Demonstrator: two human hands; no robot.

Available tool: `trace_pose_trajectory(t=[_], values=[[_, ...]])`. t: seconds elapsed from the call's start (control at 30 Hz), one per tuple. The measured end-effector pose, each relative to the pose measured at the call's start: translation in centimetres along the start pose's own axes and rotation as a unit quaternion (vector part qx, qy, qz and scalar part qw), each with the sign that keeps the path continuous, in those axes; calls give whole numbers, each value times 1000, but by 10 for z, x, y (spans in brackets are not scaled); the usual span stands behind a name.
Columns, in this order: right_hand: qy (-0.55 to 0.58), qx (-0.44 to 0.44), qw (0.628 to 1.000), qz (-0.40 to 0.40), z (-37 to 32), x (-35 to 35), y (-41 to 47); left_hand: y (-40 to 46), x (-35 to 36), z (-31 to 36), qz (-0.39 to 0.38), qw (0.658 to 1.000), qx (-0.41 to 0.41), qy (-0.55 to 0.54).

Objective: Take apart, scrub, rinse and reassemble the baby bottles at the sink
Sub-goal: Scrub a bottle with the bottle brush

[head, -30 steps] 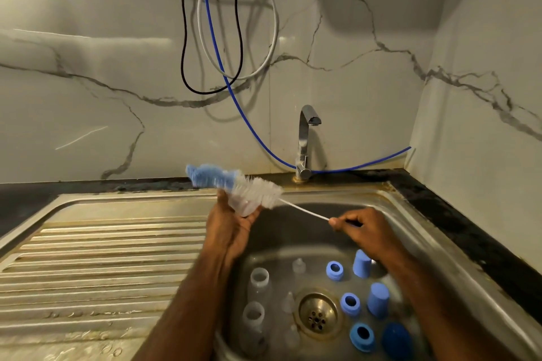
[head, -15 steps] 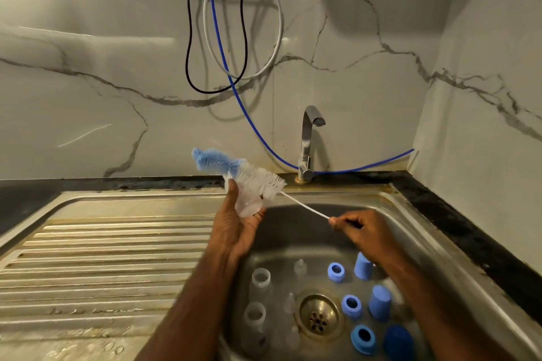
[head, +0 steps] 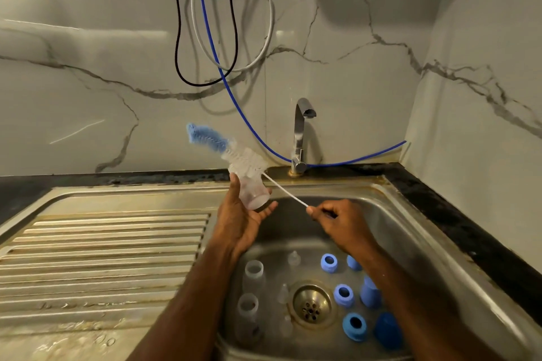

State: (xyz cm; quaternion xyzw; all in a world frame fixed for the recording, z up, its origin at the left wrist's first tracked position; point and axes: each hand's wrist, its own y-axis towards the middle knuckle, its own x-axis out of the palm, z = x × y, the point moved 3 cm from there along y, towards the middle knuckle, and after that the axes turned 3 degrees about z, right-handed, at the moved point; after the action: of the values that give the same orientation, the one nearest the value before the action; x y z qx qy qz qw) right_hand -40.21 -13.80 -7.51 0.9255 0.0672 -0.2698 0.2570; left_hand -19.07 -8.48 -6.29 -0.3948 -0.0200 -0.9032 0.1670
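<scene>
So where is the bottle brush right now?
In the head view the bottle brush is held in the air left of the tap; the right hand pinches its wire handle, its bristles beside the clear bottle in the left hand.

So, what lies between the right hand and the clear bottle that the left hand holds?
Only the bottle brush's thin white wire handle spans it in the head view, from the right hand toward the bottle.

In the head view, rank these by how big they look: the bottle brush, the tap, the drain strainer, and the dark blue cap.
Largest to smallest as they appear:
1. bottle brush, head plus long handle
2. tap
3. drain strainer
4. dark blue cap

The cap is partly hidden by the arm and sits nearer the camera, so the last two are unsure.
</scene>
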Motion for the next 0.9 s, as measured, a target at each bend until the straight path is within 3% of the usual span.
trace_pose_trajectory(t=[0.17, 0.4, 0.57, 0.73, 0.9], values=[[55, 34, 996, -54, 27, -19, 5, 5, -17, 14, -8, 998, 33, -59], [16, 11, 1000, 15, 2, 1, 3, 1, -5, 1, 3, 999, -4, -37], [10, 12, 999, -48, 17, -13, -3, 8, -21, 14, 4, 994, 24, -106], [-23, -59, 998, 9, -17, 8, -7, -2, 0, 8, 20, 998, 54, -40], [31, -35, 999, 26, -10, -6, -7, 5, -15, 18, 13, 997, 56, -55]])
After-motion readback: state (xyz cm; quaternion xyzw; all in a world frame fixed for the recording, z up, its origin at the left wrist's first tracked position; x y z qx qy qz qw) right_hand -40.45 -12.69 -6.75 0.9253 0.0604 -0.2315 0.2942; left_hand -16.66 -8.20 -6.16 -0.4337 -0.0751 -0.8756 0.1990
